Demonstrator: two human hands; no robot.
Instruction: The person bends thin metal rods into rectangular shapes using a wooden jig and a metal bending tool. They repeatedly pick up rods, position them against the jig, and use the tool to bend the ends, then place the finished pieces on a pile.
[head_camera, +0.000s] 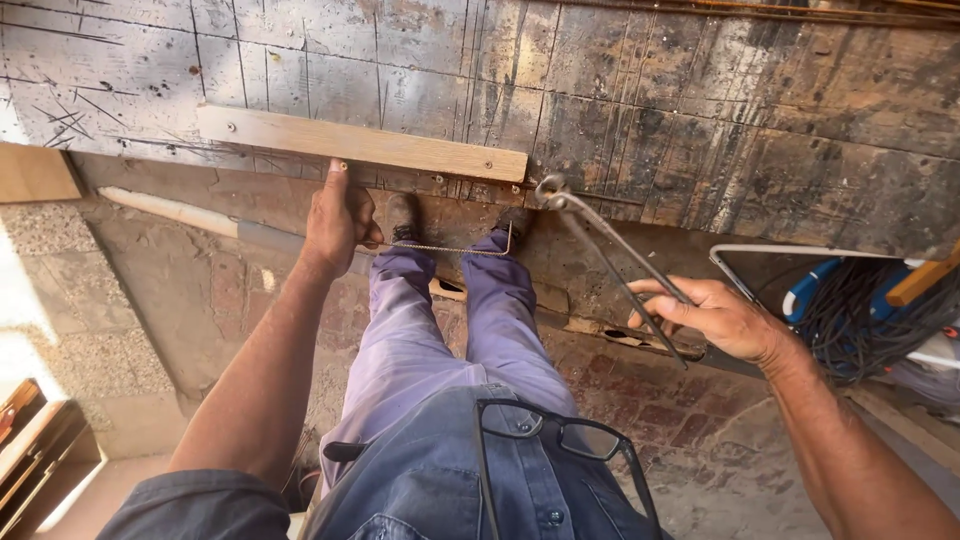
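Note:
My left hand (335, 215) grips the left end of a thin ribbed steel rod (450, 250) that runs to the right and bends up in a short hook near a wooden batten (360, 142). That batten is screwed onto a scratched, stained work board (640, 110). My right hand (715, 315) holds the long handles of metal pincers (610, 255). The pincers' jaws touch the board just right of the batten's end, close to the rod's hooked tip. My legs in purple trousers and dark shoes show below the rod.
A bundle of dark wire and a blue-handled tool (860, 310) lie at the right. A pale wooden handle (170, 212) lies under the board at the left. Glasses (560, 435) hang on my shirt. Brick paving and a concrete block (60, 290) are below.

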